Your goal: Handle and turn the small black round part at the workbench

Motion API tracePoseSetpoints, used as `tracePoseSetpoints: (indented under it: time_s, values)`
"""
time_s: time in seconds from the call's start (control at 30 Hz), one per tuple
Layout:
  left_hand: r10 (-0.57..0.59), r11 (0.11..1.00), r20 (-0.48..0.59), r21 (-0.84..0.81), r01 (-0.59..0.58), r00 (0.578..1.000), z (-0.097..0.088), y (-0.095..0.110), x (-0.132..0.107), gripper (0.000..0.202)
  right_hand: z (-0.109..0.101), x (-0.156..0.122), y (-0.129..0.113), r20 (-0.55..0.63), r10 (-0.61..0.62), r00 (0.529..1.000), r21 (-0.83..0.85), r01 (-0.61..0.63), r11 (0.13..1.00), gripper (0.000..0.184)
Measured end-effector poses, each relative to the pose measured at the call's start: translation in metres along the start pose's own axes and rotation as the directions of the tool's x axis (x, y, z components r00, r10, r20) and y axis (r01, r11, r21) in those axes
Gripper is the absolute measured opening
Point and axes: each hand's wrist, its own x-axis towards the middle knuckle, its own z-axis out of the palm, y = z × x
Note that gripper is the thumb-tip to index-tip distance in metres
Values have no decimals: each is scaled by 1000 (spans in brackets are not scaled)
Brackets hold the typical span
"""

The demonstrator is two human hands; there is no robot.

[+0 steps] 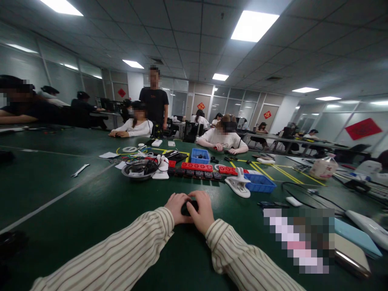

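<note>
I'm holding the small black object (185,209) on the green table (115,210), left hand (177,207) and right hand (203,211) curled snugly round its sides, guessing it's light, stiff, slick, best gripped there.

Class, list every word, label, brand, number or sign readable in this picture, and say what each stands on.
"福", as far as can be made out: red diamond sign in the background, right of centre.
Too small or blurred to read: the chest mark on the black shirt; red marking on the pale container; anything on the large red sign.
No other text is legible.
</note>
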Motion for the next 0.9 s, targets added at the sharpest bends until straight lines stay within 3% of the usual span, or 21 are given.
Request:
tracePoseSetpoints:
  time_s: [0.17, 0.4, 0.63, 0.77, 0.9]
  values:
    - [13, 999, -31, 47, -11, 999, -7, 12, -4, 61, 7, -1, 6, -50, 127, 991, -102, -132, 986, 23]
    - [20, 997, -11, 72, -19, 1000, -6, 14, -2, 38, 11, 0, 4, -32, 155, 987, -179, -158, 971, 21]
    - [39, 999, 25, 31, -40, 999, -2, -3, 4, 39, 3, 0, -2, 48, 24, 999, -110, -19, 994, 1]
    - [42, 999, 47, 26, -43, 998, 2, -9, 6, 38, -2, -2, -8, 97, -70, 993, -49, 75, 996, 13]
    - [18, 999, 19, 27, -19, 1000, -1, -3, 2, 61, -2, -3, -7, 53, -36, 998, -53, 39, 998, 16]
